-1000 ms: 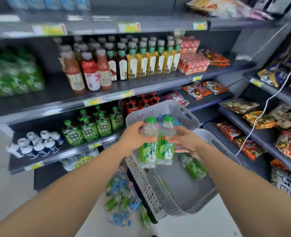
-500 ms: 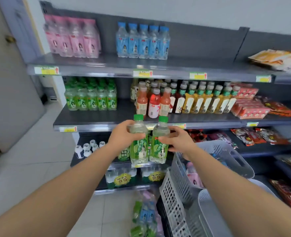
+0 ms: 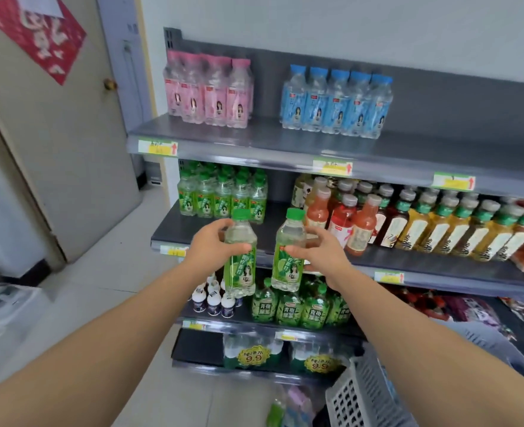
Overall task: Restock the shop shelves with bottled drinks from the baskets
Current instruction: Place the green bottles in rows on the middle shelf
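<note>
**Item:** two clear bottled drinks with green caps and green labels, one in each of our hands.
- Left bottle [image 3: 240, 257]: our left hand [image 3: 211, 246] grips it, fingers and thumb curled round its shoulder and upper label.
- Right bottle [image 3: 290, 251]: our right hand [image 3: 322, 251] grips it at mid-body, thumb across the label and fingers wrapped behind.
- Position: both are upright, a little apart, and held in the air before the front edge of the second shelf [image 3: 193, 232]. Neither is set down yet.

**Destination, as we judge it:** the block of matching green bottles [image 3: 222, 195] at the left of that shelf, where bare shelf lies in front.

**Adjacent stock:**
- Red and orange juice bottles [image 3: 356, 223] stand just right of the gap.
- Pink bottles [image 3: 208, 90] and blue bottles [image 3: 334, 103] are on the shelf above.
- The grey basket [image 3: 362, 392] is at lower right.

**Risks:**
- Setting both bottles down at once, a base could catch the shelf lip and tip over.
- The right bottle passes near the juice row and could knock its front bottle.
- A grip this high on smooth plastic may slip.

**Change from half a second ago:**
- The bottles then stood pressed side by side; now they are parted.
- They sit higher against the shelving.
- Our view has swung up and left, so more of the door [image 3: 69, 149] shows.
- The basket has sunk toward the bottom corner.
</note>
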{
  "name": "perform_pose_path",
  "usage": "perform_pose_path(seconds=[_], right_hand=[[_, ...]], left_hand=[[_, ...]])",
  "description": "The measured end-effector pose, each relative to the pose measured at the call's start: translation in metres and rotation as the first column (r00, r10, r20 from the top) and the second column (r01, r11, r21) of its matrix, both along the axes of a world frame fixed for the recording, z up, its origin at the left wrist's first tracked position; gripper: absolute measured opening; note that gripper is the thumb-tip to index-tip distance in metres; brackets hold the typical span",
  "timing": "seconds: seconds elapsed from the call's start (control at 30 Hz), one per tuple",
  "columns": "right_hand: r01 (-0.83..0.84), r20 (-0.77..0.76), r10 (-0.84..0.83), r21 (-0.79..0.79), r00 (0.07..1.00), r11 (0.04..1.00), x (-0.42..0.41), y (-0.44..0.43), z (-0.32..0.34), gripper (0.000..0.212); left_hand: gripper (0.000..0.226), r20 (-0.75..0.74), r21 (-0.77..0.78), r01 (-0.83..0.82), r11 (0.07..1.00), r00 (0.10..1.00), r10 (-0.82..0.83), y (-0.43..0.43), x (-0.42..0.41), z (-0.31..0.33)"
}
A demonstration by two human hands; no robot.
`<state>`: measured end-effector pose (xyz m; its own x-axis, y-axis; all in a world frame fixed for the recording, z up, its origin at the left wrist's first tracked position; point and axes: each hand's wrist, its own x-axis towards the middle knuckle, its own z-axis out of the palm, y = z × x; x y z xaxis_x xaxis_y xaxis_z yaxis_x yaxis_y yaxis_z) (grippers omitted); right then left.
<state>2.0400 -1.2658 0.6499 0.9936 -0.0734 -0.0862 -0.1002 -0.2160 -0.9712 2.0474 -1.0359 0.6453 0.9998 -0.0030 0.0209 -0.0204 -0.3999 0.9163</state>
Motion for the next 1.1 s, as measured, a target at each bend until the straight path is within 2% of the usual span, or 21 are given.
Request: perform_pose_path(seconds=[0.17,0.33,0.47,0.57,0.7,1.1], right_hand=[[0.054,0.022,-0.053,-0.018,0.998,0.998,0.064,0.03,-0.008,0.058],[0.129,-0.019,-0.129,-0.019,0.991,0.991,0.127,0.053,-0.017,0.061],[0.172,-0.017,-0.172,-0.03,0.985,0.985,0.163,0.065,-0.027,0.065],[0.172,-0.034,-0.174,-0.037,0.984,0.984,0.184,0.067,-0.039,0.07],[0.157,-0.045,-0.16,-0.064,0.986,0.986,0.212,0.067,-0.058,0.063],[0.045,-0.04,-0.054,-0.205,0.998,0.978,0.271,0.057,-0.097,0.066]], left_hand=[[0.069,-0.009,-0.023,0.021,1.0,1.0,-0.022,0.029,0.063,-0.008],[0.079,0.012,0.043,0.043,0.998,0.999,-0.043,0.053,0.127,-0.012],[0.078,0.012,0.06,0.063,0.996,0.998,-0.064,0.065,0.163,-0.017],[0.079,-0.004,0.038,0.067,0.997,0.998,-0.067,0.068,0.183,-0.023],[0.077,-0.005,0.052,0.062,0.997,0.998,-0.062,0.068,0.205,-0.032],[0.077,0.021,0.093,0.062,0.994,0.998,-0.064,0.056,0.248,-0.056]])
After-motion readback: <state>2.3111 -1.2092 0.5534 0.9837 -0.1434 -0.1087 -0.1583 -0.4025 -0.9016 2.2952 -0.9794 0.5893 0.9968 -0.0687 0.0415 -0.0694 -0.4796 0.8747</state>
